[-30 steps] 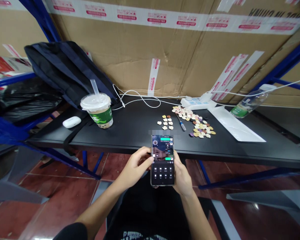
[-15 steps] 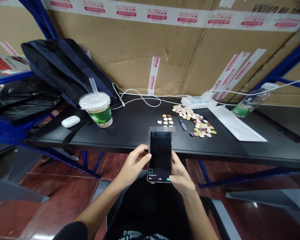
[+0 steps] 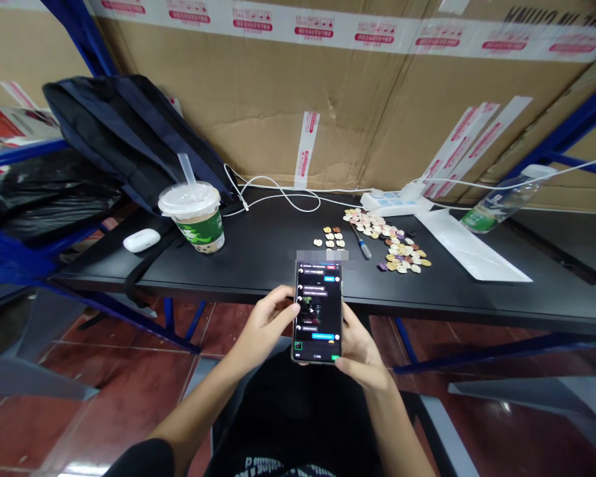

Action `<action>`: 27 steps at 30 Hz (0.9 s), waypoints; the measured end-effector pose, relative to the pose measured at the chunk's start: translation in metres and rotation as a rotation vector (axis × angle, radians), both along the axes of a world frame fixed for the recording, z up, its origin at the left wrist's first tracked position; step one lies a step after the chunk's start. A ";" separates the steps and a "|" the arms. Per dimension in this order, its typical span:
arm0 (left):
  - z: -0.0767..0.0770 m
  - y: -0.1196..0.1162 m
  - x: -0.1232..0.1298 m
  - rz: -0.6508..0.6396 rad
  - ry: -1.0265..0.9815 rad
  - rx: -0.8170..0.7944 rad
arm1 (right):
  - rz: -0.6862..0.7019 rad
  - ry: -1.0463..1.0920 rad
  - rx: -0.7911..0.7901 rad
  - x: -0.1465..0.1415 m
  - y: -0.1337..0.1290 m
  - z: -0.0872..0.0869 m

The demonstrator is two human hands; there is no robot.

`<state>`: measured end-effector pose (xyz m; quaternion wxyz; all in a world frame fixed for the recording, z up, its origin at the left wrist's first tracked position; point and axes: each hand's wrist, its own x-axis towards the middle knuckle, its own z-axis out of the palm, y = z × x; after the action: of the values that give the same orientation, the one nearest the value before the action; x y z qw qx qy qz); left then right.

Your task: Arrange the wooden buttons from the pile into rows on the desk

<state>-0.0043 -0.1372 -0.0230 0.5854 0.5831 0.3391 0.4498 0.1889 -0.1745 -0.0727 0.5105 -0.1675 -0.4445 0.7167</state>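
Note:
A smartphone [image 3: 318, 311] is held upright over my lap, just in front of the table edge, its lit screen showing a dark chat page. My left hand [image 3: 273, 324] grips its left side, with the thumb on the screen's edge. On the other side, my right hand [image 3: 362, 354] is closed around the lower right, its thumb at the bottom right corner of the screen. Most fingers of both hands are hidden behind the phone. Beyond it, small button-like pieces [image 3: 334, 236] lie in short rows on the black table [image 3: 263, 258].
A heap of similar pieces [image 3: 402, 255] lies right of a small screwdriver [image 3: 364, 248]. Behind are a power strip [image 3: 390, 202] and white cable [image 3: 298, 199]. A white tray [image 3: 471, 245] and bottle [image 3: 501, 202] stand right; a drink cup [image 3: 198, 225], white case [image 3: 142, 240] and backpack [image 3: 144, 139] left.
The phone's screen has gone from a mostly black display to a page of chat messages. Both hands keep their hold, with the right thumb shifted slightly down.

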 end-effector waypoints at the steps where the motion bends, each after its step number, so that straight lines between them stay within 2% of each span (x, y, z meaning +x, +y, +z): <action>1: 0.000 0.000 0.000 0.000 -0.001 -0.001 | -0.010 -0.016 -0.005 -0.001 0.000 0.001; 9: 0.002 -0.001 0.000 0.015 0.013 -0.027 | -0.018 -0.004 -0.053 -0.002 -0.002 0.005; 27: -0.002 -0.001 0.000 0.008 0.029 -0.028 | -0.018 0.002 -0.058 -0.002 -0.002 0.002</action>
<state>-0.0038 -0.1381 -0.0247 0.5870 0.5798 0.3561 0.4387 0.1874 -0.1761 -0.0706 0.5123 -0.1855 -0.4217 0.7248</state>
